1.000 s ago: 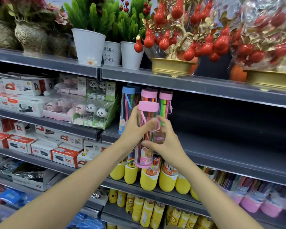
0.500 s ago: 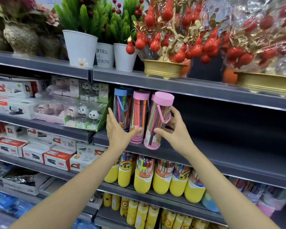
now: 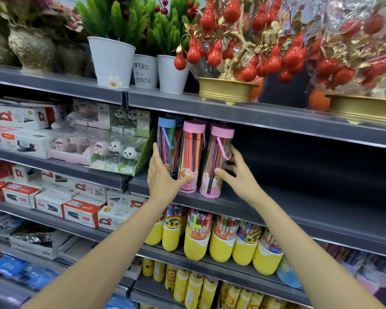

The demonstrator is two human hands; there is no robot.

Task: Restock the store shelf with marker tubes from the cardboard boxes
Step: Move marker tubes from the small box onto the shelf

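1. The right hand [image 3: 236, 175] is curled round the pink-capped tube [image 3: 216, 161], thumb on its lower front and fingers on the side and back near the pink carry strap.
2. That tube stands on the middle shelf [image 3: 276, 210], base near the front lip, and is the rightmost of the row. Its long axis is near upright, the cap leaning slightly right, toward the hand.
3. The left hand [image 3: 163, 175] lies with fingers straight against the blue-capped tube [image 3: 166, 143] at the left end of the row, its thumb touching the base of the middle pink tube [image 3: 191, 157]. It grips nothing.
4. Taking the rightmost tube as landmark: the other two tubes stand just left of it, close together, and the shelf to its right looks bare and dark.
5. My judgement: the tube looks placed, so the right hand need only let go and draw back rightward. The lean could tip it.
6. No cardboard boxes are in view.
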